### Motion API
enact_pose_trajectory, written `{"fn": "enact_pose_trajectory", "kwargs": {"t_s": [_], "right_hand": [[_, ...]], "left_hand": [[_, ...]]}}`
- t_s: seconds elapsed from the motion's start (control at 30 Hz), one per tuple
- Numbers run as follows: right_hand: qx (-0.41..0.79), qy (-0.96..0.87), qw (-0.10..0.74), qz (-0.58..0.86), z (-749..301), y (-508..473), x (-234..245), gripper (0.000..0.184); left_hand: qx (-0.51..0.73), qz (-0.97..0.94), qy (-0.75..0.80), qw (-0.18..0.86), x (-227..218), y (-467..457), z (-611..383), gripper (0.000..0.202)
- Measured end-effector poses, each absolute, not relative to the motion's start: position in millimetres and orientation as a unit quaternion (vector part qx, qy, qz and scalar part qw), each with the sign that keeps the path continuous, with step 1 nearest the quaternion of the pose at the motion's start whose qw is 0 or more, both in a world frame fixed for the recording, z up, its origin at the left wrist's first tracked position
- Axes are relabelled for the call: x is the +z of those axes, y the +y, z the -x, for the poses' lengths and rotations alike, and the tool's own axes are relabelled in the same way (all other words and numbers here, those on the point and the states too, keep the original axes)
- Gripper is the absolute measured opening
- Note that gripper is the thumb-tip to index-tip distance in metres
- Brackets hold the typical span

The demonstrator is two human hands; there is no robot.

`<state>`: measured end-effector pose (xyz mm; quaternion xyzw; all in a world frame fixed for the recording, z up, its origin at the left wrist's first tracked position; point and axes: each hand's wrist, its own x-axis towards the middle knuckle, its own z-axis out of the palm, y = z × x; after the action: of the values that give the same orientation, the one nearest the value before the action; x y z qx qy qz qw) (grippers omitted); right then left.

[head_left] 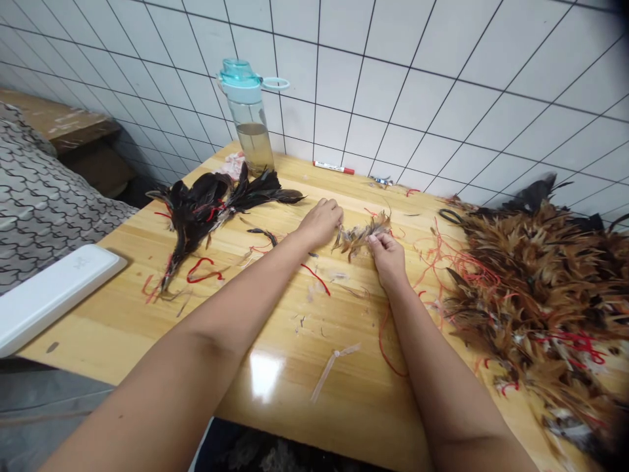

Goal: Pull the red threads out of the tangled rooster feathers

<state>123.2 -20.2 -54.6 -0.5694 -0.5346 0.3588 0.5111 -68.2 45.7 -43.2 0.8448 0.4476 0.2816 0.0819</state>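
My right hand (389, 257) pinches a small bunch of brown and grey feathers (358, 240) between thumb and fingers, just above the wooden table. At the left end of this bunch, my left hand (322, 221) rests low over the tabletop with its fingers curled together. Its fingertips point away from me, so what they hold, if anything, is hidden. A short red string (316, 278) lies below my hands, near loose bits of fluff. Thin orange-red threads (439, 252) spread out to the right of my right hand.
Bundles of black feathers (196, 203) lie at the left, by a water bottle (253, 134). A large heap of brown feathers (550, 275) covers the right side. A red-capped marker (334, 168) lies by the tiled wall. A white oblong device (59, 295) sits at the left edge.
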Motion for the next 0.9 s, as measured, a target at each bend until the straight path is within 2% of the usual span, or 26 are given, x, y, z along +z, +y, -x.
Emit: {"fn": "enact_pose_trajectory", "kwargs": {"t_s": [0.13,0.37,0.5,0.9], "right_hand": [[0.351,-0.540,0.515,0.566,-123.4,-19.7,-55.1,0.026],[0.349,-0.540,0.520,0.562,-123.6,-18.0,-58.2,0.024],[0.347,-0.538,0.526,0.560,-123.4,-17.4,-59.0,0.023],[0.372,-0.525,0.536,0.547,-124.6,-12.8,-65.0,0.023]], "left_hand": [[0.344,-0.789,0.497,0.111,-37.0,45.4,64.2,0.017],[0.481,-0.597,0.439,0.468,-22.5,35.1,40.6,0.011],[0.490,-0.518,0.388,0.584,-18.3,24.2,27.5,0.016],[0.488,-0.431,0.340,0.679,-18.9,9.2,12.5,0.024]]}}
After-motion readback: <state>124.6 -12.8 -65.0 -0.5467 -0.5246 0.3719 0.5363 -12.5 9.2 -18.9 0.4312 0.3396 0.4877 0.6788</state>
